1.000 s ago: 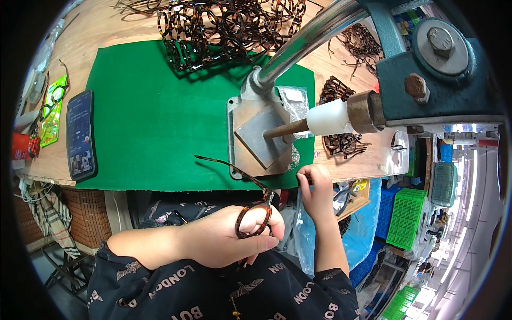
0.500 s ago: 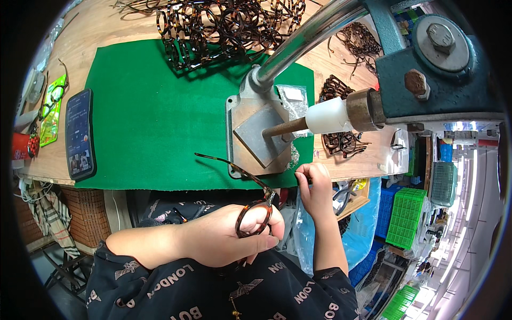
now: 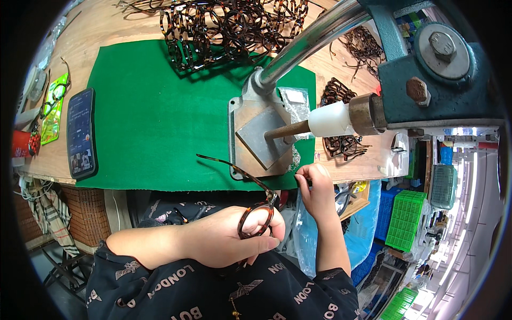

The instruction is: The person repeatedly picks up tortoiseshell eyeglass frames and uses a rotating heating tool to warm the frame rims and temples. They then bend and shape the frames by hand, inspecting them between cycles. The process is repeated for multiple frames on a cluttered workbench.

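Frame is clamped by the left hand, its temple slanting forward-left toward the mat; the right hand sits apart to its right, fingertips together, contents unclear.

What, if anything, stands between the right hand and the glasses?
Nothing visible: only a gap lies between the right hand and the glasses, held in the left hand. The press base sits beyond the hands, on the green mat.
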Demonstrator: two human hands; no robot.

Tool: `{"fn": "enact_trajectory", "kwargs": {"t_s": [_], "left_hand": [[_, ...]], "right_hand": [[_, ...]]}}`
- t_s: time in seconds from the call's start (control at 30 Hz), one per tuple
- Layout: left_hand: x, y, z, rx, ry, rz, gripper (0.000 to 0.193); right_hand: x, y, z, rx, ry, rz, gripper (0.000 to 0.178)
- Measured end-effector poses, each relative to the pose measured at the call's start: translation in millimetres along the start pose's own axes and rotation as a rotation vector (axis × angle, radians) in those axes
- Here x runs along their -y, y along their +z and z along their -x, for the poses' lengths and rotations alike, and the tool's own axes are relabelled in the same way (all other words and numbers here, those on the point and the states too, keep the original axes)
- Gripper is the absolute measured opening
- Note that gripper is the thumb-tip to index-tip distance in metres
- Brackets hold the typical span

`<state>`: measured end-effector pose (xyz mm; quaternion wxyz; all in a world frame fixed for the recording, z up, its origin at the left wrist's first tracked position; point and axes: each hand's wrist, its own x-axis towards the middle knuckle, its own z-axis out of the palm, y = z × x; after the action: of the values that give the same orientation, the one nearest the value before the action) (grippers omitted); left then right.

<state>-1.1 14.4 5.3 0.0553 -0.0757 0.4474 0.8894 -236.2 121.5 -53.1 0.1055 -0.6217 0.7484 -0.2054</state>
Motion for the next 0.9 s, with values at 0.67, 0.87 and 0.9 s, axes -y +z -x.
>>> {"fn": "enact_trajectory", "kwargs": {"t_s": [0.67,0.87,0.9], "left_hand": [[-1,0,-1,0.016,-0.011,-0.001,0.008],[-1,1,-1,0.015,-0.002,-0.012,0.007],[-1,1,-1,0.013,-0.002,-0.010,0.007]], "right_hand": [[-4,1,1,0.010,0.091,-0.169,0.010],[-8,4,4,-0.043,0.123,-0.179,0.010],[-8,4,5,-0.045,0.150,-0.207,0.009]]}}
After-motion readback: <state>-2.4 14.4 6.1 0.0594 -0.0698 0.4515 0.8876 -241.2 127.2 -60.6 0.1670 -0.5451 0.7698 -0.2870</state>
